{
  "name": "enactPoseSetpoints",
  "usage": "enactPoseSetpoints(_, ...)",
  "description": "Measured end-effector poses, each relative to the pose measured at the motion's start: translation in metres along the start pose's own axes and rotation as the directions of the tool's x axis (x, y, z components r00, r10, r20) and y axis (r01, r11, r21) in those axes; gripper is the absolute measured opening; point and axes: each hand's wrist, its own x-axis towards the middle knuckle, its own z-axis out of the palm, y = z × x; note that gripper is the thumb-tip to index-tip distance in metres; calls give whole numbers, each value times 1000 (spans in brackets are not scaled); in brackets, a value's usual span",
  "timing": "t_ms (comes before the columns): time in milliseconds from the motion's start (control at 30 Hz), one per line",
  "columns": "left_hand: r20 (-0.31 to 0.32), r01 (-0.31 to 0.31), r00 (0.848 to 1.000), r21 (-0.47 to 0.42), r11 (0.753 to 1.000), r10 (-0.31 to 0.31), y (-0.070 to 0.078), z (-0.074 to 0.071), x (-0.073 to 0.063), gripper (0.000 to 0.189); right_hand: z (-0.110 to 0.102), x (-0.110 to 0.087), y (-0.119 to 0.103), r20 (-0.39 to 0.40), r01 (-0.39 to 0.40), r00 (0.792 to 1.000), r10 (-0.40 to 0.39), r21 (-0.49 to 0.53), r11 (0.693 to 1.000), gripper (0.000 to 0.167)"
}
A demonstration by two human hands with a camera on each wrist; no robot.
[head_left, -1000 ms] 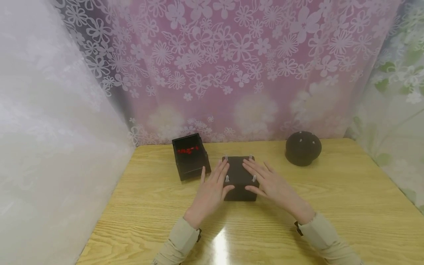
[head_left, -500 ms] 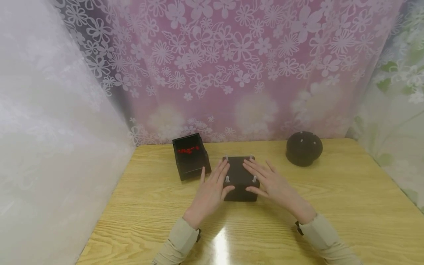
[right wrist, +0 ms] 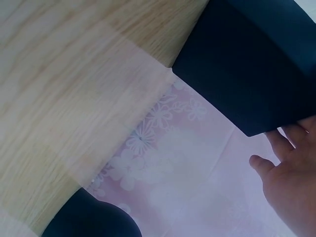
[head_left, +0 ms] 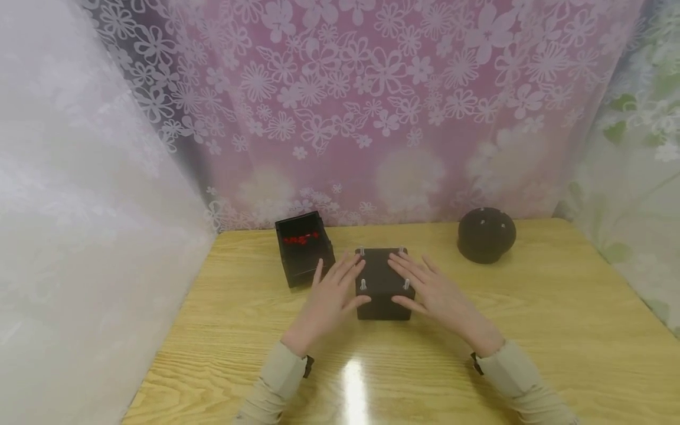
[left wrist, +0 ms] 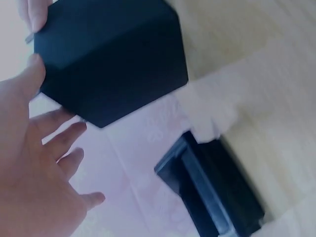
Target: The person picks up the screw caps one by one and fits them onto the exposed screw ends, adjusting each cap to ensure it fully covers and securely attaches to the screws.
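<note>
A black box (head_left: 383, 276) stands on the table in front of me, with small clear pegs upright at its top corners. My left hand (head_left: 326, 298) lies flat along its left side, fingers straight and spread, fingertips right at the top's left edge. The right hand (head_left: 438, 295) has extended fingers over the box's right top edge, with its thumb near the front edge. In the left wrist view, the left thumb and fingertips (left wrist: 74, 129) are close beside the dark box (left wrist: 113, 59). Fingers of the right hand (right wrist: 291, 168) meet the box's edge in the right wrist view.
Left of the box sits an open black tray (head_left: 310, 265) with red bits inside, near the left fingertips. A round black object (head_left: 486, 236) with small pegs on top stands at the back right. A floral curtain (head_left: 372, 118) hangs behind the wooden table (head_left: 558, 307).
My left hand has shifted slightly left, its thumb drawing back toward the box's left edge. The right hand stays in nearly the same place, and the box has not moved on the table.
</note>
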Motion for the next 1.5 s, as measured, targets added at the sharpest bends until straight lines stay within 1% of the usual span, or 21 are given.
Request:
enactPoseSetpoints(100, -23, -15, 1000, -8, 1000, 14, -8, -10, -2, 71, 1, 1, 1, -13, 5, 1000, -5, 14, 1000, 77)
enactPoseSetpoints(200, -88, -13, 996, -11, 1000, 12, -17, -22, -3, 65, 1, 1, 2, -30, 15, 999, -14, 31, 999, 75)
enactPoseSetpoints(300, -183, 10, 983, -20, 1000, -14, -27, -35, -3, 57, 0, 1, 1, -28, 15, 1000, -13, 42, 999, 74)
enactPoseSetpoints(400, -265, 50, 963, -25, 998, -55, -40, -46, -1, 49, -1, 1, -1, -27, 13, 1000, -12, 41, 999, 74)
enactPoseSetpoints(500, -300, 87, 950, -17, 996, -88, -51, -56, 4, 42, -1, 1, -2, -22, 9, 1000, -8, 37, 999, 74)
enactPoseSetpoints(600, -306, 113, 945, -17, 993, -113, -61, -64, 12, 37, -2, 0, -2, -4, -2, 1000, 2, 31, 1000, 74)
enactPoseSetpoints(700, -287, 139, 948, -18, 990, -139, -69, -69, 21, 33, -2, -1, -2, 16, -18, 1000, 17, 29, 999, 75)
enactPoseSetpoints(800, -263, 165, 952, -1, 986, -160, -80, -68, 33, 29, -2, -1, -2, 31, -30, 999, 29, 31, 999, 75)
enactPoseSetpoints(900, -225, 178, 959, 0, 984, -173, -89, -66, 45, 25, -2, 0, -3, 30, -27, 999, 26, 29, 999, 75)
enactPoseSetpoints(967, -189, 182, 965, -1, 983, -179, -94, -66, 53, 23, -3, 0, -3, 24, -21, 1000, 20, 28, 999, 75)
enactPoseSetpoints(1067, -119, 188, 975, -10, 982, -188, -99, -67, 64, 20, -4, 1, -5, 12, -13, 1000, 13, 30, 999, 75)
enactPoseSetpoints(1133, -68, 204, 976, -17, 979, -205, -102, -68, 70, 20, -5, 2, -5, 3, -8, 1000, 8, 24, 1000, 75)
enactPoseSetpoints(1200, -16, 231, 973, -20, 973, -231, -104, -69, 76, 21, -5, 2, -6, -4, -5, 1000, 5, 19, 1000, 75)
enactPoseSetpoints(1233, 11, 248, 969, -27, 968, -248, -105, -69, 79, 21, -5, 2, -6, -4, -3, 1000, 3, 11, 1000, 75)
enactPoseSetpoints(1333, 86, 302, 950, -25, 953, -299, -111, -66, 87, 23, -4, 2, -6, -8, 7, 1000, -7, -2, 1000, 74)
enactPoseSetpoints(1400, 132, 334, 935, -21, 942, -329, -115, -63, 92, 24, -4, 2, -6, -5, 5, 1000, -5, 3, 1000, 74)
enactPoseSetpoints(1467, 169, 351, 922, 8, 936, -347, -119, -59, 96, 24, -4, 2, -6, -3, 3, 1000, -3, 5, 1000, 75)
enactPoseSetpoints(1500, 185, 350, 919, 28, 936, -349, -121, -57, 98, 24, -5, 2, -6, -1, 1, 1000, -1, 5, 1000, 75)
